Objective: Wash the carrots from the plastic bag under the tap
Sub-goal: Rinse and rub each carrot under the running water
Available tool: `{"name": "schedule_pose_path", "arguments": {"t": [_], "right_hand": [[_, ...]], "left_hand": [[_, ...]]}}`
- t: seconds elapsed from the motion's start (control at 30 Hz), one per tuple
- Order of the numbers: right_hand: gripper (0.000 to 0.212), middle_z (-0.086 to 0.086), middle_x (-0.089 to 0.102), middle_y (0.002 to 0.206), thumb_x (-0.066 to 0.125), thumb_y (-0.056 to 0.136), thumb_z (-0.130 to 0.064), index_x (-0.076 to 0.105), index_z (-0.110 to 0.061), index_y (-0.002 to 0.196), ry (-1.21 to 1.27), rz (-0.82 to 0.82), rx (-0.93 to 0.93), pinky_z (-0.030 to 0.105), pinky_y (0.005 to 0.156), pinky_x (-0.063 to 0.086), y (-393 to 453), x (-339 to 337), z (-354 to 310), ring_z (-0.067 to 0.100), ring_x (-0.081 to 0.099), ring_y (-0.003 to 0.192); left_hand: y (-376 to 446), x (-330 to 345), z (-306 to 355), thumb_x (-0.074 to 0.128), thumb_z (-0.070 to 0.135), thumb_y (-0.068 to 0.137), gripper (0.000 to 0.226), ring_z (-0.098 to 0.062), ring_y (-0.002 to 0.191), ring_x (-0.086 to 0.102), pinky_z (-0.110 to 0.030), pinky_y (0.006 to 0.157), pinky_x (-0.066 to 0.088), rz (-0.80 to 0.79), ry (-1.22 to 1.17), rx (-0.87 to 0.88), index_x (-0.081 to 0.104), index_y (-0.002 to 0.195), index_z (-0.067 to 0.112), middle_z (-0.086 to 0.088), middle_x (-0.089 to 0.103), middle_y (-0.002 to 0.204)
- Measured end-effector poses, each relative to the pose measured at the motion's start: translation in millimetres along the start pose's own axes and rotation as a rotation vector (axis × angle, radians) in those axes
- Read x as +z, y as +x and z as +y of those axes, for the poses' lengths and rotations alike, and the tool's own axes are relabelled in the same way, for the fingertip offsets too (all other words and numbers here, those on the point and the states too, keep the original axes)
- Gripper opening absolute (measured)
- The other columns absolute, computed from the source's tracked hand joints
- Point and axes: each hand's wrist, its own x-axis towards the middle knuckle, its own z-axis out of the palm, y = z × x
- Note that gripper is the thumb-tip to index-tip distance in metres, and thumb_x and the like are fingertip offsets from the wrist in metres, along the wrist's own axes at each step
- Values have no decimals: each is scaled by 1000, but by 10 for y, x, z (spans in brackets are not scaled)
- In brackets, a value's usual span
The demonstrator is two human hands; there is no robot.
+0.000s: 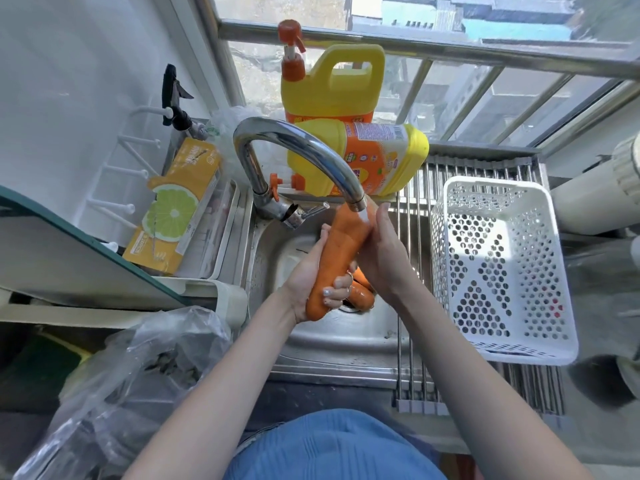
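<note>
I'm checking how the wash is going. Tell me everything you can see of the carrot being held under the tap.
The carrot is large, thick and bright orange, with smooth, wet-looking skin. It is held tilted over the sink, its narrower end up under the tap spout, where water runs onto it. The left hand grips its lower, blunt end, fingers curled round it. The right hand presses flat against its right side.

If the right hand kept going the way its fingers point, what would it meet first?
Probably the tap spout: the right hand lies flat against the carrot, fingertips aimed up toward the spout's mouth. Depth is unclear; it might slip past toward the lying detergent bottle.
</note>
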Motion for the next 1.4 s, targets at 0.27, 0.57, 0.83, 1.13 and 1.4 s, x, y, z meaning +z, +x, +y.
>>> {"name": "schedule_pose_path", "arguments": {"t": [0.27, 0.57, 0.83, 1.13, 1.4], "right_hand": [[81, 13, 52, 129, 59, 95, -6, 6, -33, 150, -311, -136, 2, 24, 50, 53, -221, -18, -2, 13, 59, 58], [55, -8, 58, 75, 54, 100, -23, 28, -27, 148, -419, 48, -116, 21, 47, 50, -219, 59, 16, 6, 54, 51], [54, -1, 61, 88, 50, 101, -22, 19, -24, 146, -242, -31, -11, 19, 44, 49, -248, 31, -144, 6, 56, 48], [68, -4, 56, 64, 51, 99, -17, 13, -37, 152, -86, -61, 40, 23, 38, 43, -215, -79, -201, 10, 46, 42], [95, 15, 60, 123, 69, 84, -14, 8, -34, 154, -207, -92, -74, 41, 76, 57, -210, -158, -149, 30, 65, 90]], "left_hand": [[48, 91, -62, 16, 67, 96, 73, -7, 30, 38, -13, 31, 31, 73, 61, 148, 59, 95, 8, -4, 46, 50], [66, 187, -17, 16, 66, 96, 72, -5, 30, 37, -12, 30, 32, 37, -65, 178, 61, 94, 11, -2, 45, 48], [108, 262, -21, 17, 68, 95, 75, -7, 31, 37, -14, 31, 33, 6, 0, 215, 60, 93, 7, -3, 44, 50], [200, 382, 54, 13, 70, 94, 75, -6, 31, 35, -14, 32, 29, -2, 79, 194, 54, 84, 8, -1, 43, 49], [192, 296, 76, 19, 68, 96, 71, -5, 30, 36, -13, 30, 30, -76, 67, 153, 56, 84, 9, 1, 45, 49]]}}
